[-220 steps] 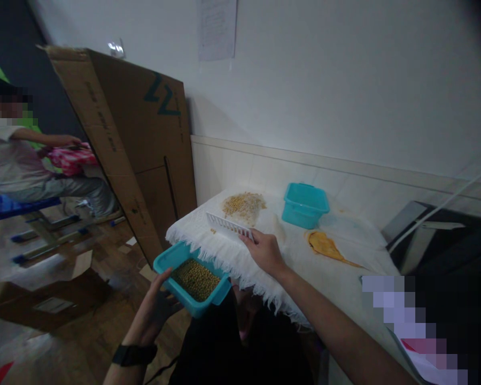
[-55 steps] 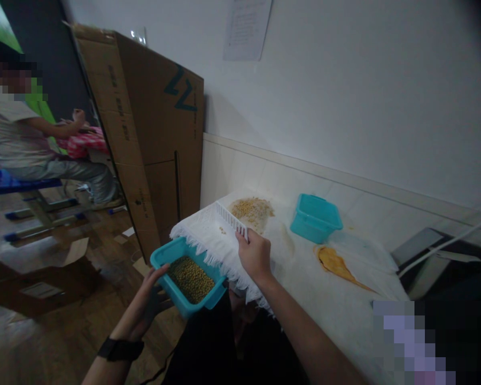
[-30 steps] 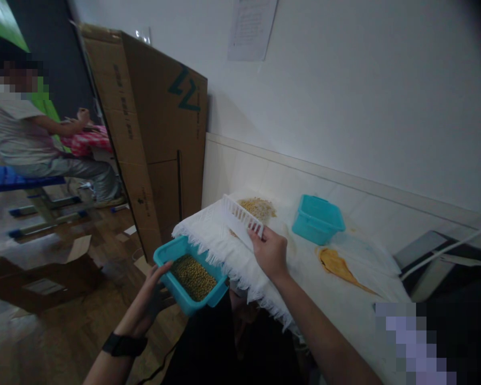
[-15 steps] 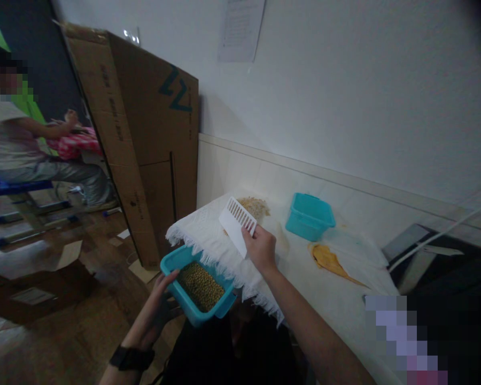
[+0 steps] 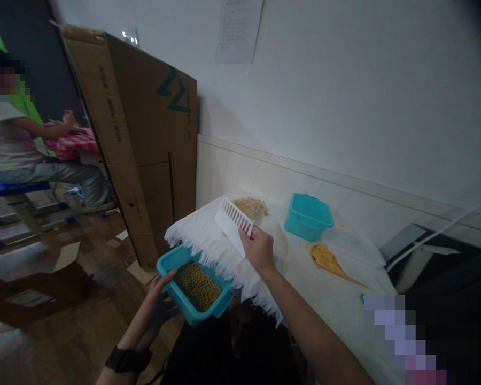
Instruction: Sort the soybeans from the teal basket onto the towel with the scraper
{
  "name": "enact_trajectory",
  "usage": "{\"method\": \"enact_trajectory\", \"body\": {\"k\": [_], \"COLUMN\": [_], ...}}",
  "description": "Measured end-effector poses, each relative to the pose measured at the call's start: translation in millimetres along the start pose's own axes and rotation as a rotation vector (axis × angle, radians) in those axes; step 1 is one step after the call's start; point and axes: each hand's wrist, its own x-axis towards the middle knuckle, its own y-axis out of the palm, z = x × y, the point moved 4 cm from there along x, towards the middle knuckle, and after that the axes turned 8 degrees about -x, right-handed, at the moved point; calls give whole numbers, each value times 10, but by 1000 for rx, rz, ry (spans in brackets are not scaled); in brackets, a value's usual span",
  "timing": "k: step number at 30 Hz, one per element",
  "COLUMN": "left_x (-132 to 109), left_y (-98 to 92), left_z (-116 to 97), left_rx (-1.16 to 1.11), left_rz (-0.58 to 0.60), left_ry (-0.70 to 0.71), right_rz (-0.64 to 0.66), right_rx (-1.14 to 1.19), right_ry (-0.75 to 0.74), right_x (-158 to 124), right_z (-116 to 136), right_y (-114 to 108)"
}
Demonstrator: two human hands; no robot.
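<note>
My left hand (image 5: pixel 158 302) grips the left rim of a teal plastic container (image 5: pixel 190 315), thumb over the edge. Small round greenish beans (image 5: pixel 198 283) cover the container's bottom. It is held at the fringed edge of a white cloth (image 5: pixel 198 227) on the table. Pinched in my right hand (image 5: pixel 260 248) is a flat white plastic scraper with a row of slots (image 5: pixel 232 224), tilted over the cloth. Behind the scraper lies a pile of pale and yellowish grains (image 5: pixel 250 208). Whatever lies under the scraper is hidden.
A second teal container (image 5: pixel 308 216) stands on the table near the wall. To its right lies a yellow-orange leaf-shaped piece (image 5: pixel 328 259). A tall cardboard box (image 5: pixel 152 160) stands left of the table. Another person (image 5: pixel 32 133) sits beyond it. A dark object (image 5: pixel 425 267) is at the right.
Very little differs. The teal container, both my hands and the scraper sit slightly further left in the picture, along with a small shift of the whole view.
</note>
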Motion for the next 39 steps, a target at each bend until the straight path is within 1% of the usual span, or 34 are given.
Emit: {"method": "enact_trajectory", "body": {"k": [5, 10, 16, 20, 28, 32, 39], "left_x": [41, 62, 6, -33, 45, 24, 3], "left_y": [-39, -50, -12, 15, -38, -19, -7], "left_z": [21, 28, -4, -20, 29, 24, 7], "left_rx": [-5, -25, -17, -18, -17, -16, -19], "left_rz": [2, 5, 6, 2, -11, 13, 3], "left_ry": [-7, -13, -8, 5, -1, -6, 5], "right_rz": [0, 10, 3, 25, 28, 16, 21], "right_rx": [37, -12, -62, -79, -64, -73, -115], "right_ry": [-1, -5, -29, -50, -65, -64, -68], "right_x": [14, 2, -10, -19, -33, -38, -34], "right_z": [14, 48, 53, 49, 53, 56, 53], "right_y": [-30, -33, -47, -36, -13, -37, -28]}}
